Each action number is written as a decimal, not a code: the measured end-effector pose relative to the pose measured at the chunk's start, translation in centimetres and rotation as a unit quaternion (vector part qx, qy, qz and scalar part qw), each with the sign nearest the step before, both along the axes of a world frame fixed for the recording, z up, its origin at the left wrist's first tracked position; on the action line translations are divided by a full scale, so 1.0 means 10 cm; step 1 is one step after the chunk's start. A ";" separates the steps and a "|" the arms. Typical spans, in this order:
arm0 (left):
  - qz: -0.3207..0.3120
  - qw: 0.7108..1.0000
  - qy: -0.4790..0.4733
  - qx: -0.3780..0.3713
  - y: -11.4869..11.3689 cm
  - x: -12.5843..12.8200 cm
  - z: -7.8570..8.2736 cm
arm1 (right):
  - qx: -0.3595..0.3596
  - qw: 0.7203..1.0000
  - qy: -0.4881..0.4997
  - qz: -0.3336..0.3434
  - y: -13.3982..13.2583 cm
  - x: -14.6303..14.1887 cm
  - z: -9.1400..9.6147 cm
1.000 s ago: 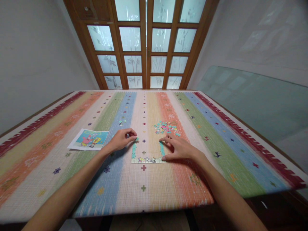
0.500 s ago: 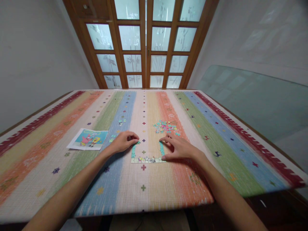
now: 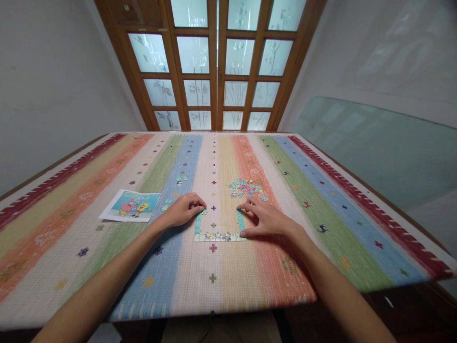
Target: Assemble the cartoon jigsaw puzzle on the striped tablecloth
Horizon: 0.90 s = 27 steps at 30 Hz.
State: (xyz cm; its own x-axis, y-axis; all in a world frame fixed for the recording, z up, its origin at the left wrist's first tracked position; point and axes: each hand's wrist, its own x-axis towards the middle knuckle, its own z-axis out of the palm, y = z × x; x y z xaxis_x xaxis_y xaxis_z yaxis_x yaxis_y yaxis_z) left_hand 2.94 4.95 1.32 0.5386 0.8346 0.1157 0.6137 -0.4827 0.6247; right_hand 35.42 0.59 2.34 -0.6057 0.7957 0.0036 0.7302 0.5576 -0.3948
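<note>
A partly joined jigsaw puzzle (image 3: 219,237) forms a U-shaped border in front of me, with a pale bottom row and teal side columns. My left hand (image 3: 186,208) is closed in a pinch at the top of the left column, on a small teal puzzle piece (image 3: 204,212). Along the right column, my right hand (image 3: 266,218) lies with thumb and forefinger apart, their tips touching the column's outer edge near its bottom and top. Its other fingers are loosely curled.
Beyond my right hand lies a pile of loose puzzle pieces (image 3: 245,187). A few more pieces (image 3: 179,181) lie further left, and others (image 3: 166,205) sit beside my left wrist. A printed cartoon picture (image 3: 132,206) rests at left on the striped tablecloth (image 3: 235,281).
</note>
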 end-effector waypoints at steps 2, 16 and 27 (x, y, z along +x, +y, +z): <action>0.001 1.000 0.007 0.007 -0.01 -0.03 0.03 | -0.002 1.000 -0.004 -0.002 0.00 0.00 0.01; -0.084 0.976 0.137 0.148 -0.40 -0.24 0.00 | 0.005 1.000 -0.005 -0.004 0.00 0.00 0.00; -0.091 0.953 0.205 0.204 -0.46 -0.20 -0.05 | 0.004 1.000 -0.006 -0.004 0.00 0.00 0.00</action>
State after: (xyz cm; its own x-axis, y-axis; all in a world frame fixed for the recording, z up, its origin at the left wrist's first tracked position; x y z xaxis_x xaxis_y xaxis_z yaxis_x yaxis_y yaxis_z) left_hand 0.90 0.37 0.85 0.7406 0.6527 0.1595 0.6480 -0.7566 0.0874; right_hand 35.37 0.61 2.33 -0.5993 0.8005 0.0029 0.7390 0.5546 -0.3824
